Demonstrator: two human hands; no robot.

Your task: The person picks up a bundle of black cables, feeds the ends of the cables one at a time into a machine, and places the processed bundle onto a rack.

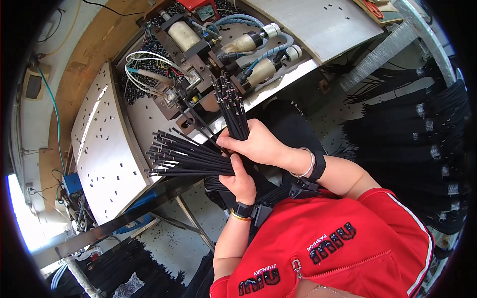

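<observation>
At the centre of the head view, both hands are closed on black cords with metal-tipped ends. Right hand point(258, 144) is clenched around an upright bundle of cords point(231, 107), whose tips point toward the machine and stand just in front of it. Left hand point(242, 181) sits directly below the right, touching it, and grips a second bundle point(186, 156) that fans out leftward, its tips spread over the edge of the pale surface point(107, 149). Small dark pieces are scattered across that surface. The machine point(198, 54) carries cream-coloured cylinders, braided hoses and white wires, mounted on a brown block at the far side. Each wrist wears a black strap; the right also shows a thin bangle. Large heaps of black cords point(422, 144) lie to the right, well apart from the hands. The person wears a red top.
</observation>
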